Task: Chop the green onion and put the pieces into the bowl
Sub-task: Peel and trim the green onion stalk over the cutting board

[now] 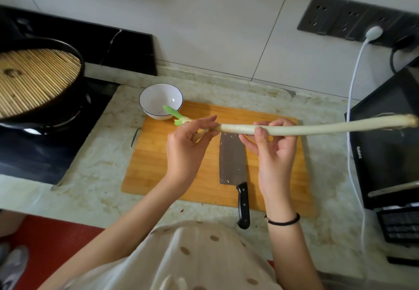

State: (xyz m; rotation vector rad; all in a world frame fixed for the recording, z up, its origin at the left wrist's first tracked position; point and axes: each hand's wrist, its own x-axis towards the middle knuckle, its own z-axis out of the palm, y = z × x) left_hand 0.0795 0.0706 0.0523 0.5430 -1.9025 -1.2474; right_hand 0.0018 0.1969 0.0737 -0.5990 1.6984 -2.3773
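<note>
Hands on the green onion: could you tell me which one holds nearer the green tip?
The left hand, gripping the green onion close to its green tip by the bowl; the right hand holds the white stalk farther along.

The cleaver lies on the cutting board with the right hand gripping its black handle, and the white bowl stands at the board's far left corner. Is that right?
No: the head view shows the right hand holding the green onion, as the left hand does; the cleaver lies untouched. The rest holds.
</note>
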